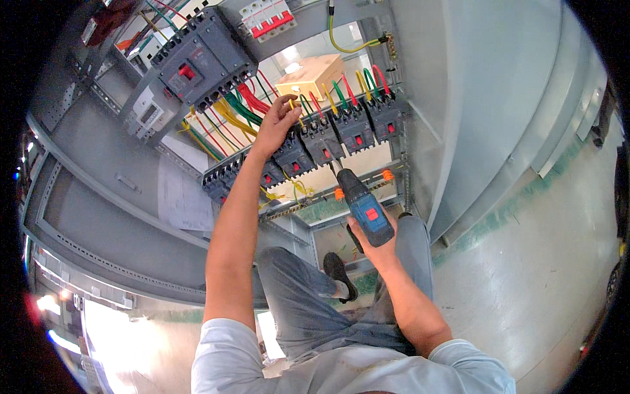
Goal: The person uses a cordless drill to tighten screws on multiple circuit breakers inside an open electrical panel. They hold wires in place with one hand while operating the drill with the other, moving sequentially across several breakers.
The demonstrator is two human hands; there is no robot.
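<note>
The right hand (382, 252) is wrapped around a drill (369, 213), its tip pointing up at the row of small breakers (320, 142), below the large breaker (203, 59). The left hand (275, 128) is narrow, thumb and fingers drawn together at a yellow wire (301, 121) above that row; I cannot tell whether it grips the wire. A tan box (312, 75) sits just beyond the small breakers.

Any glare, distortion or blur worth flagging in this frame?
Head view: lower left is blown out white; head view: fisheye bows the cabinet edges, corners fall black; head view: drill and left hand show no strong blur.
</note>
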